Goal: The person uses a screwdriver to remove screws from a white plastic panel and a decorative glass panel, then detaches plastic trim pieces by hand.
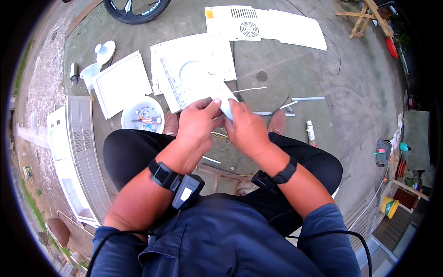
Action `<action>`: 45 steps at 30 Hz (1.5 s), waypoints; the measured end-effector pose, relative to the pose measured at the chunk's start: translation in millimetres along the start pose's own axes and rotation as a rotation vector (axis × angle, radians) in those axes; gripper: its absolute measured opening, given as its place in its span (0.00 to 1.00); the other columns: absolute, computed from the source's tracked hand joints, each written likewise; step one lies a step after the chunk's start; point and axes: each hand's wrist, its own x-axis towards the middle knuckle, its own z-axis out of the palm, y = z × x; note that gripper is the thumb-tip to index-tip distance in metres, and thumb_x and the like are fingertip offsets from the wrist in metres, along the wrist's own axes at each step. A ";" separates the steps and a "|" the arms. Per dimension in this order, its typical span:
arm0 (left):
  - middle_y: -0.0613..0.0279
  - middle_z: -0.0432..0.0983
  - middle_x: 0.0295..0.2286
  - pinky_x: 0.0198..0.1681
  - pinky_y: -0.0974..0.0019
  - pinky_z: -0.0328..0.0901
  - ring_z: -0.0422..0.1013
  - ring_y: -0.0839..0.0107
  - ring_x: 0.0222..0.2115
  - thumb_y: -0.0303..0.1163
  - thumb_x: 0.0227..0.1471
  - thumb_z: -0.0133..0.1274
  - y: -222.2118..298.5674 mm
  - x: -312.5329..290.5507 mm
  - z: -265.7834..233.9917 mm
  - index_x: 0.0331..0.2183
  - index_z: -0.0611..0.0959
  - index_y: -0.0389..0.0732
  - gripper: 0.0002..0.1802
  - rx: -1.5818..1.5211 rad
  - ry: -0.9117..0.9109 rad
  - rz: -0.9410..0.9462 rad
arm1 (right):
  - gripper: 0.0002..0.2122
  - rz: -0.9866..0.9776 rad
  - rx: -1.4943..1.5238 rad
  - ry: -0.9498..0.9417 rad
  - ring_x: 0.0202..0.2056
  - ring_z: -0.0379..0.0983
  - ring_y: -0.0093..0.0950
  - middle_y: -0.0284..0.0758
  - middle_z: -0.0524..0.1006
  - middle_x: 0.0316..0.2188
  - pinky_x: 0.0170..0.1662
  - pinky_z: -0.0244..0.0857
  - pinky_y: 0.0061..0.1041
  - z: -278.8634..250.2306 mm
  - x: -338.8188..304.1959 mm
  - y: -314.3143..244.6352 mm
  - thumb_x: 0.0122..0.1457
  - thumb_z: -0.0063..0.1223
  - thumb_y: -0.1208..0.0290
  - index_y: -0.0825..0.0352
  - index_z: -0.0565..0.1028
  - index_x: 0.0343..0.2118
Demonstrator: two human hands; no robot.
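Observation:
My left hand and my right hand meet above the ground between my knees. Between them, a small white rounded plastic piece is gripped by my right thumb and fingers. The fingers of my left hand are curled in a pinch beside it; what they hold, if anything, is hidden. Just beyond my hands, a white panel with a round recess and a slatted strip reaches in behind my fingers. I cannot tell whether my hands touch it.
A white bowl holds small parts and a screwdriver. Nearby lie a white rectangular panel, a vented white panel, a plastic cup and metal strips. A grey louvred panel stands left; a wheel is at the far edge.

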 end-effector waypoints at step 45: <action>0.64 0.76 0.39 0.47 0.61 0.71 0.74 0.69 0.43 0.29 0.58 0.55 -2.9 49.0 -30.1 0.41 0.77 0.41 0.08 0.232 -0.488 0.076 | 0.13 0.017 0.234 0.000 0.35 0.74 0.47 0.43 0.77 0.33 0.36 0.68 0.41 -29.5 4.6 38.0 0.49 0.56 0.70 0.66 0.75 0.39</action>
